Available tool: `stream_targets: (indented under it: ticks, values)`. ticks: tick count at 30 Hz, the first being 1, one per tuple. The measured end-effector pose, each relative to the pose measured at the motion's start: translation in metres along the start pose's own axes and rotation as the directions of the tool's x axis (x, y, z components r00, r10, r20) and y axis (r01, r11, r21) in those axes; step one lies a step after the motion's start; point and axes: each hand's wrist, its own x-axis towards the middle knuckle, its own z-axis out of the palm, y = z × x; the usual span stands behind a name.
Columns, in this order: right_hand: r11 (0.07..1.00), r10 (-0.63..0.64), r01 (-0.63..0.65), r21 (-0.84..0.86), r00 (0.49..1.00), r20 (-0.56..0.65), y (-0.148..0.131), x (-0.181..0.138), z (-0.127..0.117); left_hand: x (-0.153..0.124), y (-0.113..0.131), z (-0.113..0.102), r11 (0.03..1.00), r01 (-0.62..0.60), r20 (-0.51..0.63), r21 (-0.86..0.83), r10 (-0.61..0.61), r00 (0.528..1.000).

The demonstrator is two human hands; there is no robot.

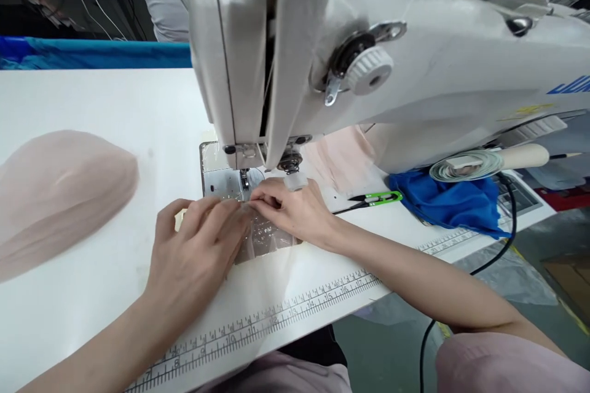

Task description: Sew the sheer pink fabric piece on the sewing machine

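Just in front of the presser foot [244, 179] of a white sewing machine [295, 61], both my hands meet at a thin, sheer piece of fabric [270, 238]. My left hand [196, 242] has its fingers bent and drawn together, gripping the fabric's edge from the left. Thumb and forefinger of my right hand [295, 209] pinch the same edge beside the left fingertips. Part of the metal needle plate [216, 175] shows behind the left fingers. Exactly how the fabric lies under the fingers is hidden.
A folded sheer pink piece [69, 190] lies on the left of the white table. Right of the needle are pale peach fabric [343, 156], green thread snips [378, 198], blue cloth [452, 199] and a coiled tape [465, 166]. A printed ruler [276, 318] runs along the front edge.
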Motion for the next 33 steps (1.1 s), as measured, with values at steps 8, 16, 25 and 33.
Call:
stream_targets:
  ticks: [8, 16, 25, 33]
  values:
    - [0.895, -0.306, 0.232, -0.382, 0.941, -0.145, 0.011, -0.005, -0.004, 0.002, 0.003, 0.0, 0.999, -0.011, 0.067, -0.045, 0.014, 0.998]
    - [0.79, -0.43, 0.304, -0.532, 0.894, -0.128, 0.012, -0.014, 0.001, 0.006, -0.004, 0.006, 0.999, 0.003, 0.109, -0.036, 0.001, 0.994]
    - [0.79, -0.372, 0.29, -0.54, 0.927, -0.047, 0.013, -0.009, 0.001, 0.006, -0.003, 0.006, 0.998, 0.054, 0.158, -0.041, -0.047, 0.986]
    - [0.772, -0.421, 0.29, -0.565, 0.9, -0.114, 0.016, -0.006, 0.002, 0.008, -0.007, 0.009, 0.998, 0.054, 0.133, -0.038, -0.048, 0.99]
